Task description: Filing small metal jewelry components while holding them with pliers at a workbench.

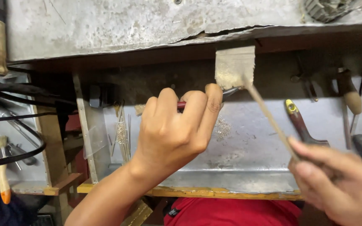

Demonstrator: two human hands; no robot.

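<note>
Right hand, nearest the lens at the lower right corner and partly blurred, has its fingers closed around the lower end of a long, thin, pale file-like stick. That stick slants up and to the left, its upper end meeting the lower edge of a worn, pale wooden bench peg that projects from beneath the grey, cracked bench top. Left hand, at centre frame, is clenched on a pair of pliers with red handles; only a sliver of red grip and the grey metal nose show past the fingers, and the nose reaches the peg just beside the stick's upper end. Whether anything is held in the nose cannot be told. Below both hands lies a dull metal catch tray with a yellow wooden front edge, carrying a small heap of tiny metal rings and, to the left, a bundle of thin wire pins. A brown-handled tool with a yellow tip rests on the tray at right. At far left, a small brush with an orange-tipped wooden handle and black cables are visible. Red cloth shows beneath the tray.
</note>
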